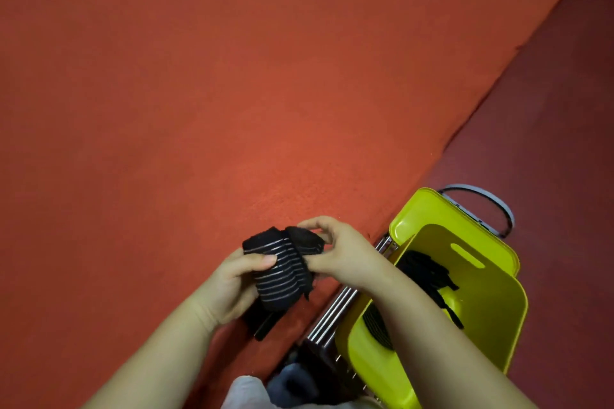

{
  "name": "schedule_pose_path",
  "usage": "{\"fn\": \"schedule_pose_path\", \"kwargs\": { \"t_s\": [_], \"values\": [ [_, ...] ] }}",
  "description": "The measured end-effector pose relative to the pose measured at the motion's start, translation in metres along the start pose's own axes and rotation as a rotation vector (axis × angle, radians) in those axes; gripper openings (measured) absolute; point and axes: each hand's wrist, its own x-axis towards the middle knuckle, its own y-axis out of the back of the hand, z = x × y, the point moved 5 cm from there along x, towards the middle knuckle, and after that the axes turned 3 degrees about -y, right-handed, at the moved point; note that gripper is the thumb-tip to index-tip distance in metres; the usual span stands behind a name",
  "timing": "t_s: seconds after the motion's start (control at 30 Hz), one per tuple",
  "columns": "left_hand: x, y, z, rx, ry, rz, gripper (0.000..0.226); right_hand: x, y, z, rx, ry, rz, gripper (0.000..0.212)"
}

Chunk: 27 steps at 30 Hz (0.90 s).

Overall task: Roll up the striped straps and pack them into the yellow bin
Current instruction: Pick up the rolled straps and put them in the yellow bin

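Strap (282, 271), black with pale stripes, held half rolled above the red bench (199, 109).
Left hand (232, 285) grips the roll; right hand (342, 256) pinches its end. Beside them, the bin (491, 305) holds dark straps.

Orange-red cloth-covered table (199, 93), darker maroon floor (564, 109) to its right.

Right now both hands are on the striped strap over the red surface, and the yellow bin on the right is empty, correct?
Not quite. The yellow bin is not empty: the head view shows dark straps already lying inside it. The rest holds: the left hand and right hand both grip the striped strap over the red surface, with the bin on the right.
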Motion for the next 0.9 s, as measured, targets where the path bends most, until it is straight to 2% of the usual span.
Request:
{"fn": "schedule_pose_path", "kwargs": {
  "t_s": [0.1,0.13,0.23,0.3,0.4,0.63,0.73,0.83,0.9],
  "values": [
    [0.015,-0.019,-0.006,0.165,0.02,-0.035,0.082,-0.009,0.022,0.004,-0.13,0.027,0.088,0.036],
    [0.02,-0.025,-0.008,0.205,0.032,-0.04,0.081,-0.012,0.03,0.007,-0.185,0.022,0.108,0.034],
    [0.036,-0.046,-0.013,0.272,0.039,-0.018,0.048,-0.023,0.057,0.021,-0.261,-0.015,0.191,0.032],
    [0.048,-0.059,-0.016,0.324,0.009,0.062,0.026,-0.034,0.077,0.032,-0.256,-0.039,0.299,0.035],
    [0.067,-0.073,-0.021,0.442,-0.042,0.165,0.012,-0.051,0.111,0.052,-0.179,-0.096,0.509,0.038],
    [0.105,-0.135,-0.053,0.855,-0.095,-0.058,0.023,-0.096,0.167,0.102,-0.149,-0.261,0.83,0.042],
    [0.119,-0.157,-0.08,1.008,-0.039,-0.2,0.025,-0.116,0.182,0.127,-0.139,-0.345,0.945,0.04],
    [0.128,-0.167,-0.112,1.199,-0.039,-0.313,0.029,-0.125,0.182,0.152,-0.144,-0.43,0.976,0.038],
    [0.131,-0.169,-0.132,1.259,-0.005,-0.328,0.032,-0.125,0.179,0.169,-0.133,-0.472,0.987,0.037]
  ]
}}
